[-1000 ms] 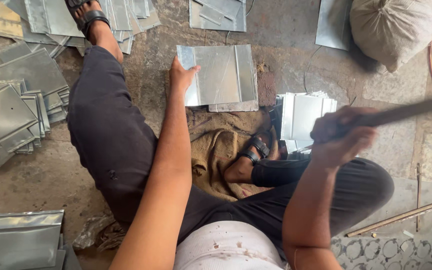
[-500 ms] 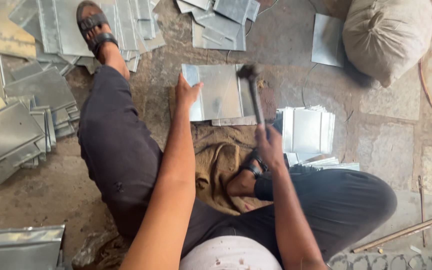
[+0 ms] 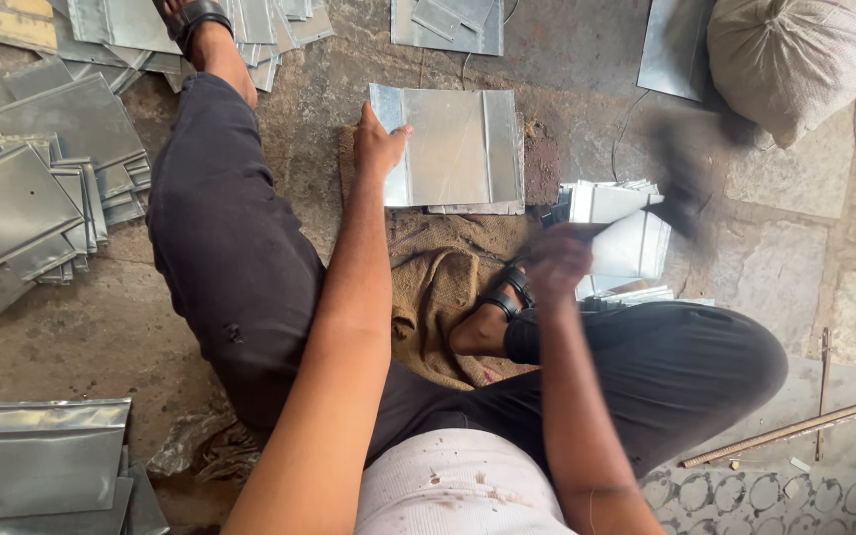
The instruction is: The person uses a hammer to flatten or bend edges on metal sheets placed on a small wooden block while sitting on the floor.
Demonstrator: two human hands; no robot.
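A folded grey metal sheet (image 3: pixel 458 147) lies flat on the ground in front of me. My left hand (image 3: pixel 378 144) presses down on its left edge. My right hand (image 3: pixel 557 263) is closed around the handle of a hammer (image 3: pixel 681 188), whose dark head is blurred in motion to the right of the sheet, above a stack of shiny sheets (image 3: pixel 621 238). I sit on the ground with my legs spread, a piece of burlap (image 3: pixel 438 287) under me.
Piles of bent metal sheets lie at the left (image 3: pixel 27 188), lower left (image 3: pixel 37 461) and along the top (image 3: pixel 448 25). A stuffed sack (image 3: pixel 795 59) sits at the upper right. A thin rod (image 3: pixel 795 431) lies at the right.
The hammer, down on the sheet's right edge half a second ago, has swung up and to the right. My left hand stays on the sheet.
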